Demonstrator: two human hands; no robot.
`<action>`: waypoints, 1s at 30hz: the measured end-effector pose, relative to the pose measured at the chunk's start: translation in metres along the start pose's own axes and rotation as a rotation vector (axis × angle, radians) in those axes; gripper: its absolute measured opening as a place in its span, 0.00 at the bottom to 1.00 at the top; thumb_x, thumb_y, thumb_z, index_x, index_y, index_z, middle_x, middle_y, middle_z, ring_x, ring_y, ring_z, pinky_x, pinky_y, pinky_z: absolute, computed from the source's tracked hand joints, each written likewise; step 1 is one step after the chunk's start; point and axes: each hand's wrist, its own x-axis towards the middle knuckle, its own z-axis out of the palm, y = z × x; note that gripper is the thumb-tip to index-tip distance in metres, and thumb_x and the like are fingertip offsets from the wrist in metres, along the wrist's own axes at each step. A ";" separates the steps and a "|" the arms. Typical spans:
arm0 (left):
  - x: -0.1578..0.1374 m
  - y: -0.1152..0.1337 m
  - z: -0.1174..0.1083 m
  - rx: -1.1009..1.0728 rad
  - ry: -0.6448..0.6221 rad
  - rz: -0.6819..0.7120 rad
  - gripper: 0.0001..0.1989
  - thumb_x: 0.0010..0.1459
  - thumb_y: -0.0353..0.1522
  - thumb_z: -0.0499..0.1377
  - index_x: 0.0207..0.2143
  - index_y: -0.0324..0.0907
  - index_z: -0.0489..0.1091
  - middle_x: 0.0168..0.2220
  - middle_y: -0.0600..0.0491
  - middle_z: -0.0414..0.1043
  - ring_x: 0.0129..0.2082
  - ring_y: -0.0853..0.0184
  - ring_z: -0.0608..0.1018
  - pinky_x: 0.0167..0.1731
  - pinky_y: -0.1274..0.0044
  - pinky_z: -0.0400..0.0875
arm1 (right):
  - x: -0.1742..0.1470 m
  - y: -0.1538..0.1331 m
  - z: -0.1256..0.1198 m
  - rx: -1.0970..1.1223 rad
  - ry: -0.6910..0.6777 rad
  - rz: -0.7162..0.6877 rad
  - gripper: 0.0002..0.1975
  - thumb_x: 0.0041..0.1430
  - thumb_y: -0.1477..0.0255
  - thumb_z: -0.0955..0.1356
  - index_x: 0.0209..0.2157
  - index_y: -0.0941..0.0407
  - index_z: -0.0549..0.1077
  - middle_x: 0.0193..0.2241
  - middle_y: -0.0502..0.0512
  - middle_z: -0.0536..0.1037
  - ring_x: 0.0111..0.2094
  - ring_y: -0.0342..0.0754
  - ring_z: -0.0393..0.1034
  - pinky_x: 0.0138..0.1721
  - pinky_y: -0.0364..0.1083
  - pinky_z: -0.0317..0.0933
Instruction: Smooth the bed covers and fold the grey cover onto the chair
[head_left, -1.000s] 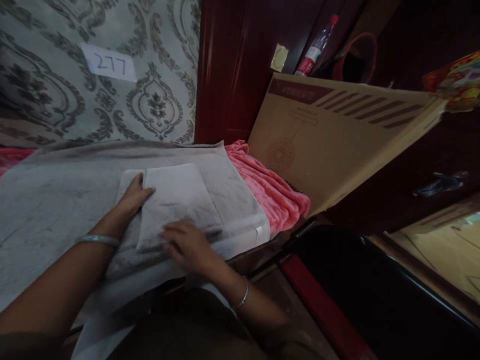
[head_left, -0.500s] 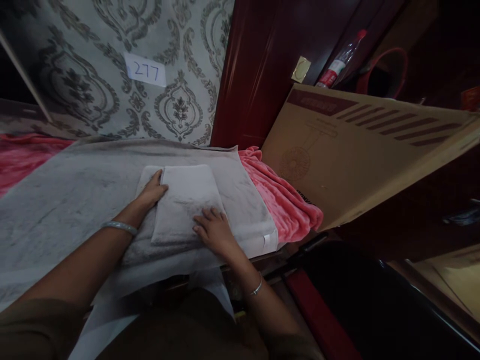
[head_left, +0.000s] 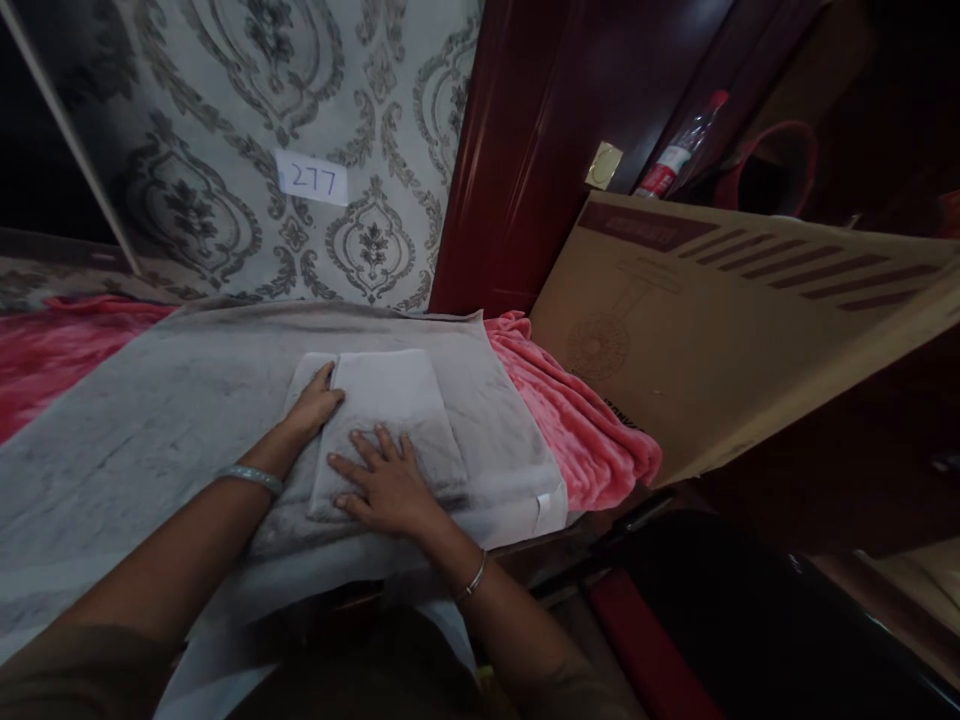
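A light grey plush cloth [head_left: 397, 385], folded into a rectangular pad, lies on a larger spread of the same grey fabric [head_left: 202, 400]. My right hand [head_left: 386, 485] rests flat on the folded part with its fingers spread. At the left edge of the top fold lies my left hand [head_left: 313, 402], its thumb on the fold and its fingers stretched away from me; it presses the layer beneath. Part of that lower layer is hidden under my left hand and forearm.
Pink plush fabric [head_left: 577, 440] shows beyond the grey cloth at the right, with more at the far left. A large cardboard box [head_left: 705, 300] leans at the right, a bottle [head_left: 675, 155] behind it. Patterned wallpaper carries a paper label [head_left: 313, 180] reading 277.
My right hand has slid left across the folded cloth, from its right side to its middle, and its fingers are spread wider. My left hand keeps its place. The view has tilted slightly.
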 end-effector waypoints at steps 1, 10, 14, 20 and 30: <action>-0.001 0.000 0.000 0.022 0.010 0.004 0.45 0.43 0.28 0.56 0.67 0.35 0.53 0.59 0.40 0.68 0.53 0.53 0.75 0.55 0.65 0.71 | -0.001 0.000 -0.001 -0.003 0.000 -0.010 0.30 0.68 0.52 0.60 0.68 0.43 0.54 0.72 0.52 0.44 0.72 0.60 0.30 0.67 0.69 0.34; -0.004 0.026 0.002 0.420 0.153 0.181 0.41 0.45 0.30 0.59 0.64 0.34 0.58 0.64 0.34 0.57 0.64 0.42 0.62 0.65 0.53 0.56 | 0.012 0.023 -0.022 0.116 -0.080 -0.145 0.21 0.66 0.60 0.66 0.60 0.45 0.70 0.63 0.52 0.68 0.64 0.52 0.59 0.62 0.55 0.56; 0.010 0.045 0.022 0.593 0.073 0.301 0.38 0.48 0.29 0.58 0.64 0.36 0.58 0.68 0.38 0.53 0.69 0.48 0.55 0.68 0.59 0.51 | 0.061 0.059 -0.065 0.171 0.231 0.203 0.21 0.69 0.72 0.59 0.59 0.51 0.71 0.54 0.52 0.78 0.54 0.46 0.72 0.55 0.44 0.63; -0.009 0.025 0.050 0.784 -0.025 0.317 0.31 0.56 0.37 0.56 0.61 0.32 0.64 0.67 0.29 0.53 0.70 0.42 0.51 0.66 0.49 0.42 | 0.129 0.090 -0.068 0.054 0.263 0.484 0.29 0.68 0.72 0.58 0.69 0.56 0.54 0.69 0.57 0.55 0.70 0.50 0.46 0.66 0.54 0.47; -0.024 0.009 0.057 1.168 -0.072 0.289 0.35 0.63 0.45 0.48 0.66 0.32 0.58 0.68 0.28 0.49 0.70 0.41 0.51 0.65 0.50 0.45 | 0.134 0.126 -0.011 0.061 0.112 0.609 0.31 0.70 0.58 0.54 0.70 0.53 0.49 0.72 0.56 0.44 0.72 0.54 0.34 0.67 0.63 0.39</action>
